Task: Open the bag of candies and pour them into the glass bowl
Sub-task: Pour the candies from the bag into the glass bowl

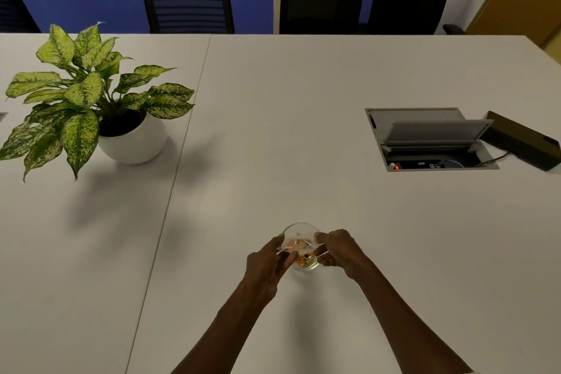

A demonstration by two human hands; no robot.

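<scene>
Small clear glass bowl (304, 266) is sitting on the white table (273, 130) at about 6 o'clock of the tabletop, near the front edge, and is already holding a few orange and yellow candies (303, 259). Thin transparent plastic bag (299, 241) is being held directly over the bowl, stretched sideways between both hands, with a couple of orange-gold candies showing inside it; whether its mouth is open is too blurry to tell. Left hand (267, 264) is pinching the bag's 9 o'clock edge, fingers curled closed on the plastic, forearm coming in from 6 o'clock. Right hand (338, 249) is pinching the 3 o'clock edge, fingers also closed on the plastic, knuckles up, forearm angling in from 5 o'clock. Green-and-cream leafy plant in a round white pot (133, 143) is standing at 10 o'clock, well apart. Grey recessed cable box with its flap raised (431, 140) is sitting at 2 o'clock, cords inside.
</scene>
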